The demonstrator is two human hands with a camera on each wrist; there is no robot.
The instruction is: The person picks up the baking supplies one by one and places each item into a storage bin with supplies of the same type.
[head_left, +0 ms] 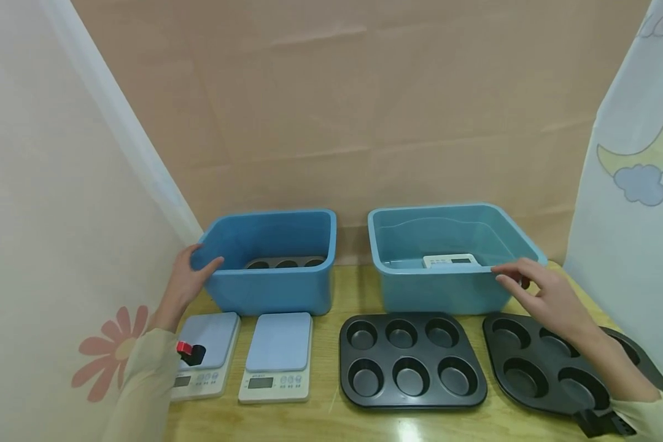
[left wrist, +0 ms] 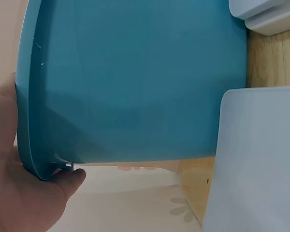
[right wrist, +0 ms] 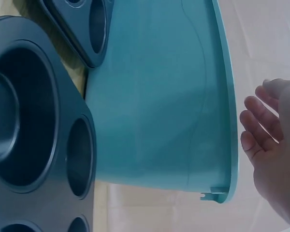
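My left hand [head_left: 190,276] cups the near left corner of the left blue bin [head_left: 271,288]. In the left wrist view the palm [left wrist: 24,193] lies against that bin's [left wrist: 135,82] rim, the thumb hooked under the lip. A dark muffin pan [head_left: 284,263] lies inside this bin. My right hand [head_left: 536,288] hovers with straight fingers at the near right corner of the right blue bin [head_left: 436,294]. Seen from the right wrist, the fingers [right wrist: 261,130] stand a small gap off the rim [right wrist: 229,121]. A white scale [head_left: 450,260] lies in this bin.
Two kitchen scales [head_left: 212,334] [head_left: 279,353] sit in front of the left bin. A six-cup muffin pan [head_left: 383,356] lies in front of the right bin, another pan [head_left: 541,362] under my right forearm. Curtains hang close on both sides; a wall is behind.
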